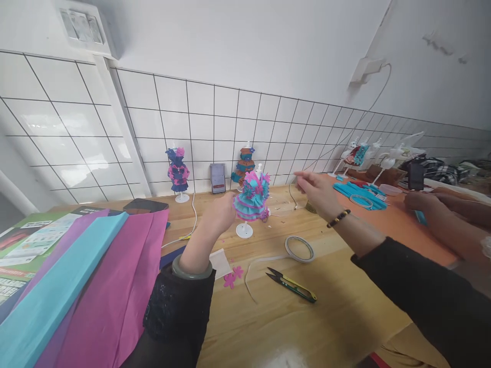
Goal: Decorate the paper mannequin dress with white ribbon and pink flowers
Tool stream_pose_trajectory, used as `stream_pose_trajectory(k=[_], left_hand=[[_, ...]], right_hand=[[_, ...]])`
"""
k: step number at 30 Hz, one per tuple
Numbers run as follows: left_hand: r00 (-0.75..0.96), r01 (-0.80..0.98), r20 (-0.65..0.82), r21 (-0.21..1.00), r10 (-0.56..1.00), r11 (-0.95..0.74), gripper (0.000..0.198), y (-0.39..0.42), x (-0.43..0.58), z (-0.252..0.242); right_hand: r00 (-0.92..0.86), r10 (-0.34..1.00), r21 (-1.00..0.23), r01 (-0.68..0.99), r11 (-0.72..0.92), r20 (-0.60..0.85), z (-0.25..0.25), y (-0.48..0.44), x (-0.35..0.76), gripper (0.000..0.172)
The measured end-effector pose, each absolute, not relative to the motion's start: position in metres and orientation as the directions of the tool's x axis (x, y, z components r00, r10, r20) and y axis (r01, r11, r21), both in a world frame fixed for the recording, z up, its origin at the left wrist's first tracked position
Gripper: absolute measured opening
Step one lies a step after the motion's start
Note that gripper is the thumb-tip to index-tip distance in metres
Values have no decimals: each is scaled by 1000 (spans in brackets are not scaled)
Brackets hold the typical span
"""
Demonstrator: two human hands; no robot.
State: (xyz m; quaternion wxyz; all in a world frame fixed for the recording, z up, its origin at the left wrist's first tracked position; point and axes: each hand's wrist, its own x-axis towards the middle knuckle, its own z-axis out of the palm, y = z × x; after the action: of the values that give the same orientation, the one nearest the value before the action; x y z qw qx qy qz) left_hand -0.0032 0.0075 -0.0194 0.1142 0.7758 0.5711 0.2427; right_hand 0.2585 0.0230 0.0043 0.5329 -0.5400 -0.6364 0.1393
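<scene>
My left hand [219, 213] is closed round a small mannequin [252, 197] in a ruffled turquoise and pink paper dress, whose white round base rests on the wooden table [268, 317]. My right hand [317, 193] is raised to the right of the dress, fingers pinched on a thin white strip [293, 197] that loops downward. A jade bangle sits on my left wrist and a bead bracelet on my right.
A tape roll [299, 249], thread snips [292, 285] and pink paper flowers [232, 276] lie near. Pink, turquoise and purple paper sheets [76, 301] cover the left. Two dressed mannequins [178, 174] and a phone [218, 178] stand by the tiled wall. Another person's hands [425, 204] work at right.
</scene>
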Motion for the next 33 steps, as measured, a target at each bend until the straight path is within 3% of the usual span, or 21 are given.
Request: stream_pose_trajectory(k=[2, 6, 10, 14, 18, 22, 33], left_hand=[[169, 865, 242, 428, 955, -262, 45, 8, -3, -20], [62, 913, 260, 376, 964, -160, 45, 6, -1, -20], [-34, 950, 279, 307, 960, -55, 41, -1, 6, -21], [-41, 956, 302, 288, 952, -51, 43, -10, 11, -28], [-33, 936, 237, 347, 971, -53, 45, -21, 3, -40], [-62, 926, 177, 378, 982, -9, 43, -32, -10, -60], [180, 876, 250, 400, 951, -271, 25, -72, 5, -107]], right_hand=[[215, 857, -807, 500, 315, 468, -29, 13, 273, 36], [132, 946, -885, 411, 221, 297, -92, -10, 275, 42], [94, 953, -912, 331, 243, 288, -123, -15, 256, 42], [88, 950, -926, 267, 266, 299, -135, -3, 247, 37], [19, 953, -923, 254, 289, 304, -138, 3, 254, 33], [-37, 947, -890, 332, 312, 319, -135, 1, 262, 37], [-155, 916, -761, 516, 395, 370, -128, -15, 256, 45]])
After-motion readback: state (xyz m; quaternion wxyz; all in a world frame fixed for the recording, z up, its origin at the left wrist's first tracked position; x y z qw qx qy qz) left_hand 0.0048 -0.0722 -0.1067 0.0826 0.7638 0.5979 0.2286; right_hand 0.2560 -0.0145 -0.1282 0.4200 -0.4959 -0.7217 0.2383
